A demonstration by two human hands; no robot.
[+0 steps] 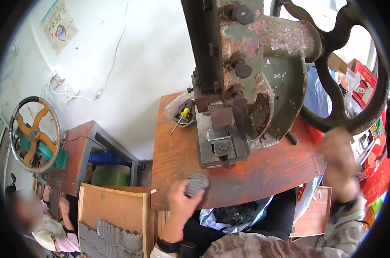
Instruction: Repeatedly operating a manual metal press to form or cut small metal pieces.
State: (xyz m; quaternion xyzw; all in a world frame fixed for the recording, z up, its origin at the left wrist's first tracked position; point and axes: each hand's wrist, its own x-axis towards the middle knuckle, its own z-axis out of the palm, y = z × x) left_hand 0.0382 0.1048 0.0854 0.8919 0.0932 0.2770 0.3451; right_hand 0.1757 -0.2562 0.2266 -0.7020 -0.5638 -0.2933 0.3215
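My left hand [183, 204] is closed around a small stack of grey metal pieces [197, 184] just above the front of the wooden table [177, 159]. Beyond it stands a hand press [242, 56] with chipped green paint. Its steel die base [223, 148] bears a small ridged grey piece [219, 133] under the ram. On the right, my right hand [340, 163] is smeared by motion beside the lower rim of the press's big dark handwheel [362, 125]. Its fingers do not show well enough to tell whether they grip the rim.
A plastic tub [177, 107] with a yellow-handled screwdriver [184, 113] sits left of the press. A wooden tray [113, 202] holds rows of grey pieces. A bag of dark metal bits [236, 215] lies below the table edge. Another person [48, 223] works at the left, near a second handwheel [35, 134].
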